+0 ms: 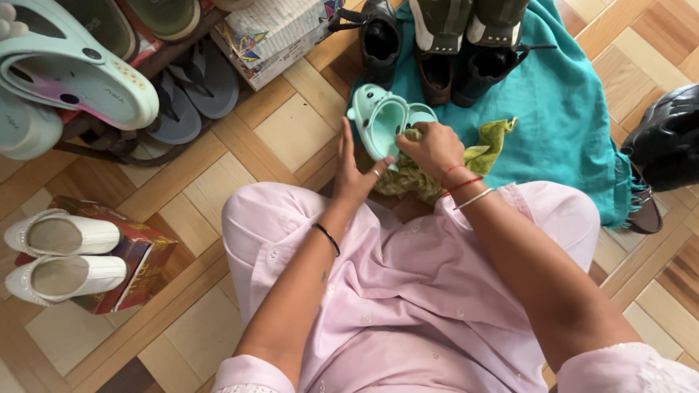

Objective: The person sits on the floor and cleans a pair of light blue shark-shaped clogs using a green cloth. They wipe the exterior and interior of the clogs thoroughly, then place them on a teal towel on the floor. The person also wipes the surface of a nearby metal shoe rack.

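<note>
A small mint-green clog (384,120) is held on its side over my knees. My left hand (354,175) steadies it from below and from the left, thumb at its lower edge. My right hand (433,148) is closed on an olive-green cloth (486,149) and presses a wad of it against the clog's opening. Part of the cloth hangs under both hands and trails to the right onto the teal fabric (568,109).
Black and olive shoes (466,51) stand on the teal fabric ahead. A shoe rack (109,87) with clogs and sandals is at the upper left. White flats (62,255) rest on a red box at the left. A black helmet-like object (666,138) sits at right.
</note>
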